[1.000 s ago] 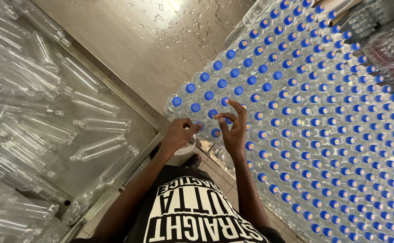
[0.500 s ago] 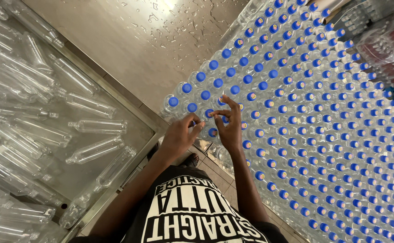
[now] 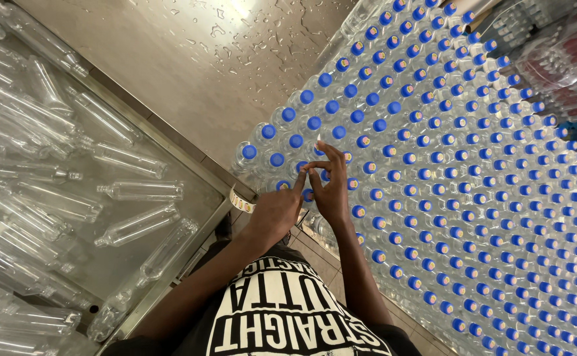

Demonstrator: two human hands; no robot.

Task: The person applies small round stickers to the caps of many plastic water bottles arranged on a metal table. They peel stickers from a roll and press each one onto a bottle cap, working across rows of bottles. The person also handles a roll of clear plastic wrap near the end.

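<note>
Many clear water bottles with blue caps (image 3: 433, 171) stand packed upright on a wet steel table (image 3: 189, 59). Some caps carry a small round sticker. My left hand (image 3: 274, 212) rests at the near corner of the pack, its index finger stretched onto a cap, with a curled strip of stickers (image 3: 241, 200) at its thumb side. My right hand (image 3: 331, 188) hovers just right of it, thumb and forefinger pinched together at the left fingertip. A small pale sticker (image 3: 318, 138) shows at one raised finger.
On the left, a steel bin (image 3: 169, 244) holds several empty clear bottles (image 3: 140, 191) lying on their sides. Wrapped bottle packs (image 3: 565, 59) sit at the top right. My black-and-white printed shirt fills the bottom centre.
My right hand's spread fingers have closed into a pinch and met the left index finger. Both hands stay over the same corner bottles.
</note>
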